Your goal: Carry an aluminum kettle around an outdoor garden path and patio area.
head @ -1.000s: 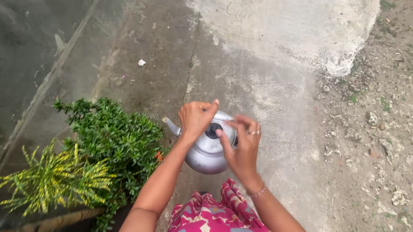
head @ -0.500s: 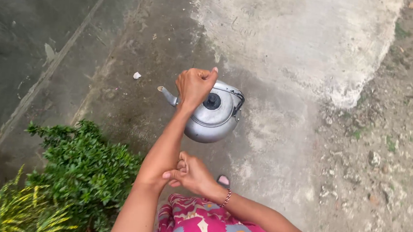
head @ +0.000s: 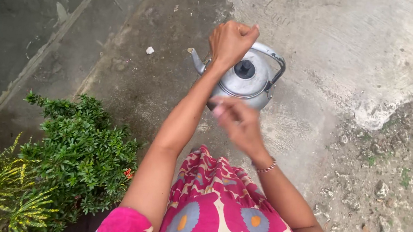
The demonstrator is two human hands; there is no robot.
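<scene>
Head view: my left hand (head: pixel 231 41) is fisted around the kettle (head: pixel 246 80) handle (head: pixel 272 53). Rigid metal hanging below the grip, likely heavy; my right hand (head: pixel 237 122) is blurred, grip unclear.

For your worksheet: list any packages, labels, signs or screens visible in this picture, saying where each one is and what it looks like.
None are in view. The left hand grips the arched handle of a round silver metal kettle with a black lid knob. The right hand, blurred, is just beneath it. A small white scrap lies on the grey concrete ground, too small to identify.

left hand (head: pixel 231 40) grips the metal kettle (head: pixel 245 80) by its handle; blurred right hand (head: pixel 237 123) just below it.
</scene>
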